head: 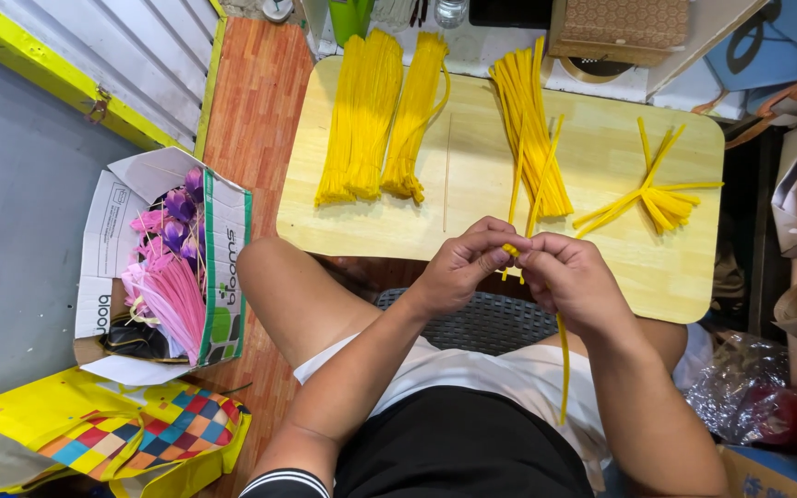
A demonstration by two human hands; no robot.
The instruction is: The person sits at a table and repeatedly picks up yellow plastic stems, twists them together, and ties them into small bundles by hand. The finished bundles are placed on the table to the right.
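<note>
My left hand (458, 267) and right hand (569, 277) meet above the near edge of the low pale wooden table (472, 198), fingers closed, both pinching one long fuzzy yellow pipe cleaner (563, 355); its tail hangs down past my right wrist. On the table lie two thick yellow pipe-cleaner bundles (380, 115), a looser sheaf (532, 129), and a crossed cluster (652, 189). A cardboard box of pink and purple pieces (172, 267) sits left.

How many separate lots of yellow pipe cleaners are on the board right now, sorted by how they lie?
Thick bundles lying straight: 2
Loose straight spread: 1
Crossed fan-shaped pile: 1
Total on the wooden board: 4
Both hands pinch further yellow stems.
</note>
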